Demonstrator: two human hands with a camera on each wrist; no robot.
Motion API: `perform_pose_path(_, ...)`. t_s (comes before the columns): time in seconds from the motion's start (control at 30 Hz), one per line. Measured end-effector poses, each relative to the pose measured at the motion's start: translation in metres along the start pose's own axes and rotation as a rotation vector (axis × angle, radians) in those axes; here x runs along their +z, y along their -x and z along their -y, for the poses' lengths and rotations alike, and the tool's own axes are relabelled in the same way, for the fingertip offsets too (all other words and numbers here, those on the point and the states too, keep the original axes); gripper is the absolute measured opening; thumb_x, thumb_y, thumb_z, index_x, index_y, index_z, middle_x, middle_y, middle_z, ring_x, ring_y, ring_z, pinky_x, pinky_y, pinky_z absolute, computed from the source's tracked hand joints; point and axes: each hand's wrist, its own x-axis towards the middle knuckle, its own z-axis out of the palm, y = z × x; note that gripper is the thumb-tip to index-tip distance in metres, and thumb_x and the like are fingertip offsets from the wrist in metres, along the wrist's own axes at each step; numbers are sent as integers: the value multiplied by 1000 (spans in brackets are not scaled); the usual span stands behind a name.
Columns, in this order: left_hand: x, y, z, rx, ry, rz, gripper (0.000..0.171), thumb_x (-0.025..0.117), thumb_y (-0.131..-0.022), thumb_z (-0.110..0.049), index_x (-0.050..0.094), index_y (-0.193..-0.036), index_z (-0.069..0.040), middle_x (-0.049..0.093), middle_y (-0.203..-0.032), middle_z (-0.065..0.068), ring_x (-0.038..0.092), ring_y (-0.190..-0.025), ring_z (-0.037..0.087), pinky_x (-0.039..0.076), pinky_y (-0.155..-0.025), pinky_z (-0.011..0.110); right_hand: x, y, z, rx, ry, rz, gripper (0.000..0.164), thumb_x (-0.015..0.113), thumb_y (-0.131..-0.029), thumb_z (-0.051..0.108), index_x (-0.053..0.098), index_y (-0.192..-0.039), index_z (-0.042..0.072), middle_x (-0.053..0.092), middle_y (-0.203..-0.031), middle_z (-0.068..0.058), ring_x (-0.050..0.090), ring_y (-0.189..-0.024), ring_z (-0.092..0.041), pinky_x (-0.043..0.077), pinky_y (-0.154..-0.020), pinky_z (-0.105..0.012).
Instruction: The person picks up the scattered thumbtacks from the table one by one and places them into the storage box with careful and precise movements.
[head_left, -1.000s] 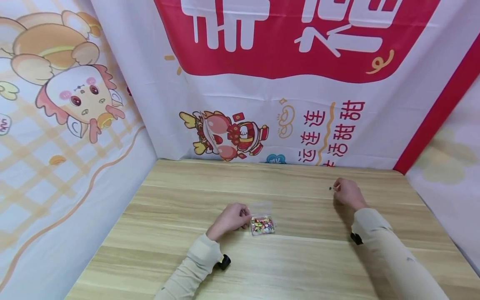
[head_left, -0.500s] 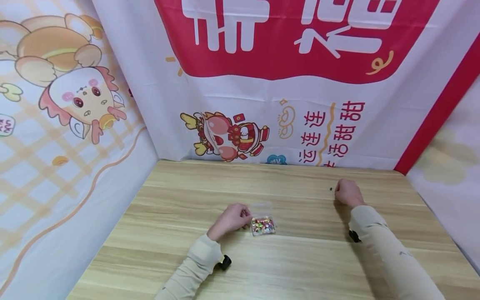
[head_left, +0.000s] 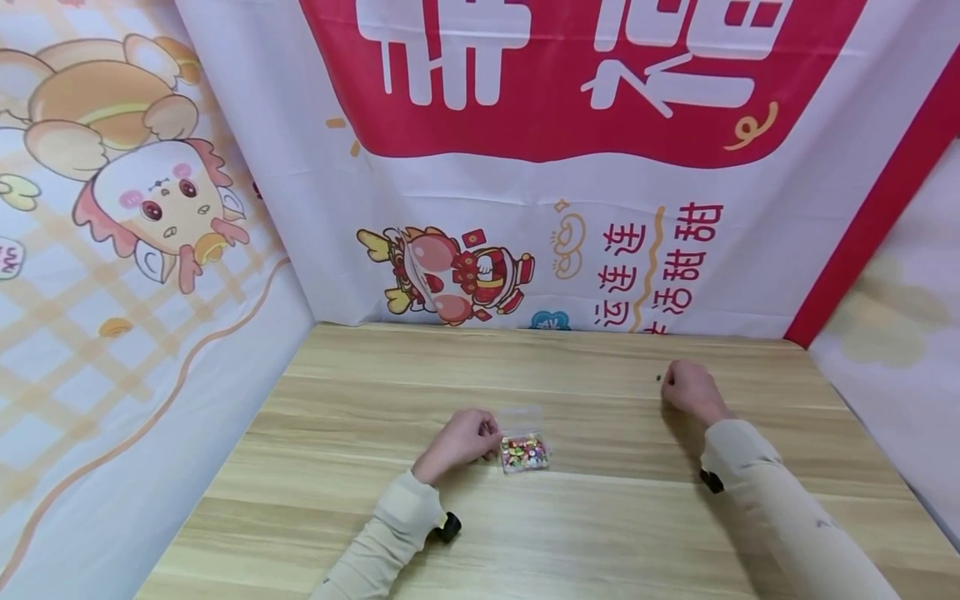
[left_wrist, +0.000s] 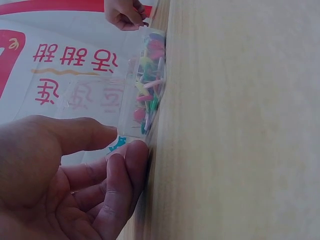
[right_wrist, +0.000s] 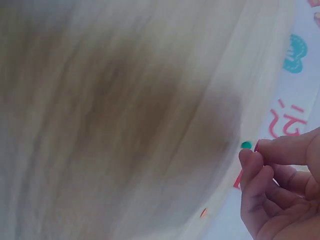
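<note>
My left hand point(head_left: 462, 439) is at the left side of a clear plastic box point(head_left: 525, 467), pinching its near corner between thumb and forefinger. Colourful thumbtacks point(left_wrist: 150, 75) fill the box, and a see-through lid point(left_wrist: 85, 97) stands out from it in the left wrist view. At the far right of the table, my right hand point(head_left: 693, 390) pinches a red thumbtack point(right_wrist: 257, 146), mostly hidden by the thumb and forefinger. Just beyond those fingertips a green thumbtack point(right_wrist: 246, 145) sits on the wood; from the head it is a dark dot.
Under both hands is a wood-grain table point(head_left: 360, 375). A red and white printed cloth point(head_left: 450, 183) hangs along its back edge, and another patterned cloth point(head_left: 150, 333) hangs on the left. A small orange spot point(right_wrist: 204, 212) appears near the table edge in the right wrist view.
My right hand has turned slightly, and its fingertips are drawn in more than a second ago. The green thumbtack, the box and my left hand keep their places.
</note>
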Motion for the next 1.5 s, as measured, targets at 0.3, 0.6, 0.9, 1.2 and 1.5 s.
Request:
perform_pose_path(0.3, 0, 0, 0, -7, 1, 1, 11, 64, -95, -14, 67, -87, -7, 70, -71, 2, 63, -58, 12, 50, -51, 25, 10, 12, 18, -70, -36, -42, 1, 60, -76, 1, 60, -75, 1, 60, -68, -7, 52, -63, -19, 41, -56, -28)
perform_pose_path(0.6, 0, -1, -1, -4, -11, -7, 11, 63, -95, -13, 67, -87, -7, 70, -71, 3, 63, -57, 11, 49, -51, 25, 16, 27, 47, -81, -113, -1, 3, 61, -82, 3, 63, -81, 0, 62, -73, -7, 55, -68, -19, 46, -60, -29)
perform_pose_path(0.9, 0, -1, 0, 7, -6, -9, 10, 64, -95, -13, 67, -87, -6, 70, -71, 3, 63, -57, 11, 51, -51, 25, 24, 37, 79, -105, -191, 73, 5, 65, -85, 1, 63, -89, 2, 63, -79, -6, 55, -70, -16, 48, -59, -25)
perform_pose_path(1.2, 0, 0, -2, 13, -21, -15, 10, 64, -95, -14, 67, -87, -7, 69, -70, 2, 63, -57, 11, 51, -51, 25, 39, 46, 105, -199, -217, 73, 4, 67, -83, 1, 64, -84, 3, 61, -73, -2, 52, -65, -13, 45, -57, -22)
perform_pose_path(1.5, 0, 2, -4, -1, -19, -8, 10, 65, -95, -13, 67, -87, -7, 70, -72, 4, 64, -58, 13, 50, -51, 25, 54, 52, 128, -211, -257, 142, 7, 69, -86, 2, 65, -84, 8, 63, -77, 0, 55, -69, -12, 49, -61, -23)
